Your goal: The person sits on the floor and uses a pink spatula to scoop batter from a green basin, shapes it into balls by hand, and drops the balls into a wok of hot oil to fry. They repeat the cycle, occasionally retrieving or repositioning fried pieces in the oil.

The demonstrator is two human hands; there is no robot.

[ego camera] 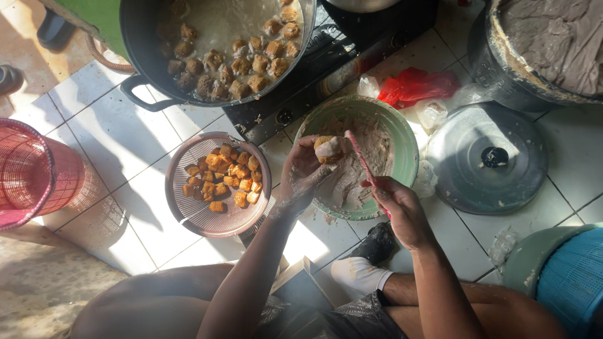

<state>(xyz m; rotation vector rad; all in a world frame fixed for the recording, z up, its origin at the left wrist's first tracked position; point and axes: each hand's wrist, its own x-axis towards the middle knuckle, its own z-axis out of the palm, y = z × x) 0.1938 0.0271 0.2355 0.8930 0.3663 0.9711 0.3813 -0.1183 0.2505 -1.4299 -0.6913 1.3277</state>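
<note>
Pink stick: my right hand (402,210) pinches a thin pink spatula stick (364,164), its tip at the tofu piece.
Left hand: my left hand (304,172) is curled tight around a fried tofu puff (328,148) smeared with grey paste, held over the green bowl.
Green bowl: the green bowl (409,147) sits on the tiled floor (125,132) just beyond my knees, grey paste spread inside.
Step in hand: I judge I am packing paste into the puff.
Next move: likely more paste scooped from the bowl and pressed in, with a steady grip.
Colander: unfilled tofu lies in the pink colander (182,201) to my left.
Farther: the black pot (135,31) holds filled pieces in liquid.
</note>
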